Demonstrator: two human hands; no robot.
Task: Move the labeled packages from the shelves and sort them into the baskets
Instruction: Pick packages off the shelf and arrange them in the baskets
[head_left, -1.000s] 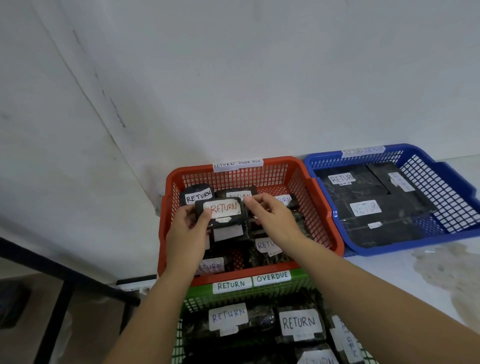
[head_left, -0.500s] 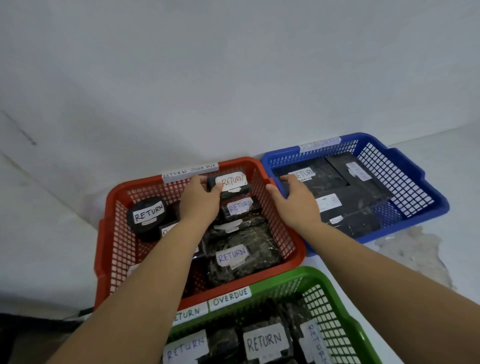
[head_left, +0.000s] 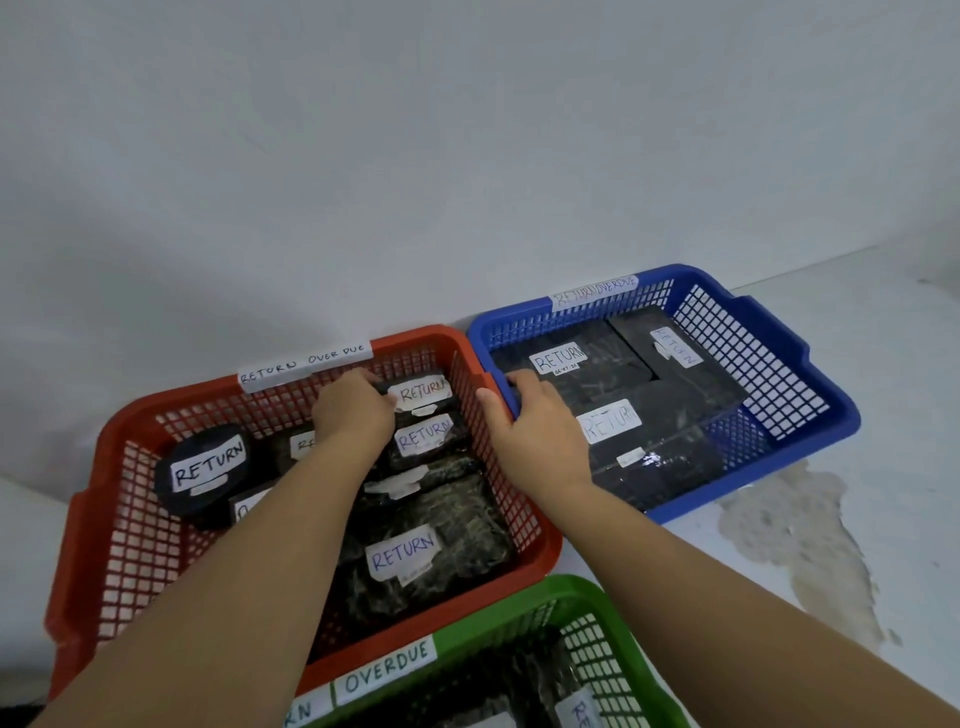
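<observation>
- Head view: left hand (head_left: 353, 410) deep in the red basket (head_left: 104, 519), fingers curled on a black package (head_left: 422, 393) labelled RETURN at the far wall.
- Right hand (head_left: 535, 426) grips the blue basket (head_left: 779, 358) by its near-left rim, thumb outside, fingers inside.

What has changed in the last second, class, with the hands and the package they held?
The left hand carried the package to the far end of the red basket and set it down, fingers still on it. The right hand let go and moved right to the blue basket rim, which it now grips. The other packages and the green basket stayed put.
</observation>
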